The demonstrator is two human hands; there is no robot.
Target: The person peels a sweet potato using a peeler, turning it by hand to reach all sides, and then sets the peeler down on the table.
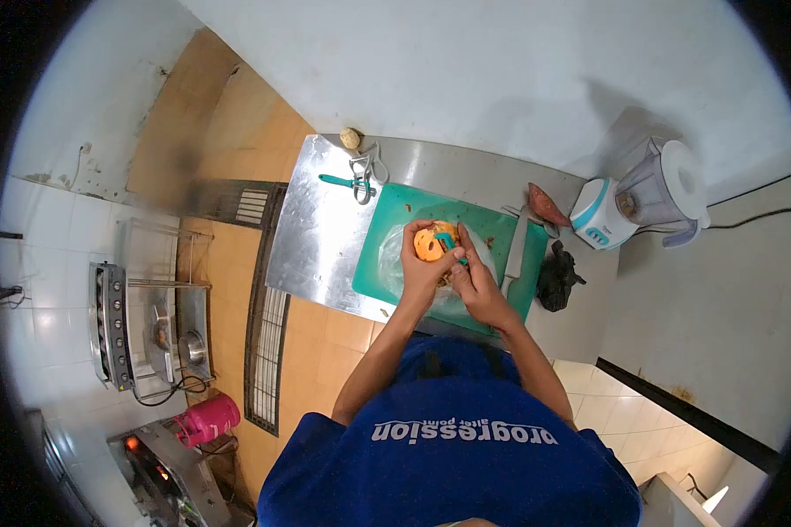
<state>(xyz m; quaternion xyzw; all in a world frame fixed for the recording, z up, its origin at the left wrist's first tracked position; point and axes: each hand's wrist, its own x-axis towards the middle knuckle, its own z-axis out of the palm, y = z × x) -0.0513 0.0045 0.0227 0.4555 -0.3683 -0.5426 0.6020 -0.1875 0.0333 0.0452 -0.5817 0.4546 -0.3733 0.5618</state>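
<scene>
My left hand [421,270] grips a piece of orange-fleshed produce [427,245], partly peeled and perhaps a sweet potato. Closed around a green peeler [446,240], my right hand [481,285] holds its head against the orange flesh. Both hands are over a green cutting board [394,209], where a clear plastic bag [392,259] lies spread out. Dark scraps of peel are scattered on the board. A large knife [516,255] rests along the board's right side. The fingertips partly hide the produce and the peeler.
On the steel table [312,237] lie a green-handled tool [336,180] and a pale round vegetable [350,138]. Right of the board are a reddish-brown tuber [547,205], a black plastic bag [558,277] and a blender [628,198]. A wall borders the table's far side.
</scene>
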